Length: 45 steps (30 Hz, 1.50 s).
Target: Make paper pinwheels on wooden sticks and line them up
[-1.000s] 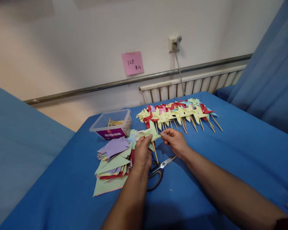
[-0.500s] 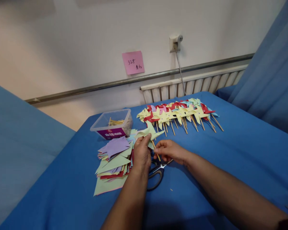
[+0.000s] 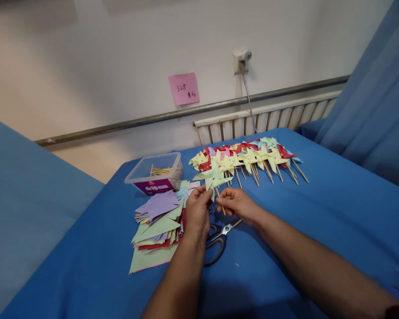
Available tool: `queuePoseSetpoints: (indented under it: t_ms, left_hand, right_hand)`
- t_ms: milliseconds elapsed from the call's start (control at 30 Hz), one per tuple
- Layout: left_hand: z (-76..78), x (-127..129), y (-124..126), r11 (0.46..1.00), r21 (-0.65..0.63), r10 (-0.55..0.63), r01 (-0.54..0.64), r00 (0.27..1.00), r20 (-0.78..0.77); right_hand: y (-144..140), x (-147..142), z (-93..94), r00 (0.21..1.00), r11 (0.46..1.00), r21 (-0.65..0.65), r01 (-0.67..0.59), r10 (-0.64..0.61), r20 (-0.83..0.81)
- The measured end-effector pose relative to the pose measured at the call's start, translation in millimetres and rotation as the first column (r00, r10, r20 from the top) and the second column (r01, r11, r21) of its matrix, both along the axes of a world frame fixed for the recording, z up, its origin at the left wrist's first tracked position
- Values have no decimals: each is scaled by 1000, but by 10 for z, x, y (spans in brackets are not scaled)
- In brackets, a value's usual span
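Between my hands is a pale green paper pinwheel (image 3: 213, 178) on a thin wooden stick, its round centre pin facing me. My left hand (image 3: 198, 208) is closed on it just under the paper blades, thumb toward the stick. Lower on the stick, the fingers of my right hand (image 3: 236, 204) pinch it. Black-handled scissors (image 3: 219, 239) lie on the blue cloth below my hands, partly hidden by my left wrist. Left of my left hand is a pile of cut coloured paper (image 3: 159, 226), purple on top and pale green beneath.
A clear plastic box (image 3: 156, 173) of short sticks stands behind the paper pile. Finished pinwheels (image 3: 249, 157) lie in rows at the back of the blue-covered table (image 3: 286, 212). Behind are a radiator (image 3: 272, 110), a wall rail and a plugged-in socket (image 3: 241, 62). Blue curtains hang on both sides.
The pinwheel has been raised and turned so its front and centre pin face me. My right hand has moved slightly up along with the stick.
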<state>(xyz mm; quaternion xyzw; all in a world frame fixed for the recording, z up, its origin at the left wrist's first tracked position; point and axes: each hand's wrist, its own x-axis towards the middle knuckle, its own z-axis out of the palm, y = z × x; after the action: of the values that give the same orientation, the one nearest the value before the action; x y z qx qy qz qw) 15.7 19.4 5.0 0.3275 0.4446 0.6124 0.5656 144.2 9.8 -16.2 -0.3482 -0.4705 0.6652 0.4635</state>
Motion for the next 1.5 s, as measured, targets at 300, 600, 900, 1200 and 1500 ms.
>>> queuePoseSetpoints:
  t_ms: [300,600,900,1200,1500]
  left_hand:
    - [-39,-27,33,999,31,35,-34,998,-47]
    - [97,14,-54,993,95,-69,63,996,62]
    - [62,15,-23,996,79,27,-28,1000,16]
    - [127,-6,24,994,60,95,-96,995,21]
    - [152,-24,48,988,67,141,-143,990,28]
  right_hand:
    - [22,14,-18,1000,1000,6,-10,10,-20]
    - [32,10,-48,999,999,8,-50,49,10]
    - [38,-12,-94,988,989,8,-148,147,52]
    - [89,-42,-67,986,987,35,-158,155,56]
    - [109,-55,-73,984,984,59,-168,163,72]
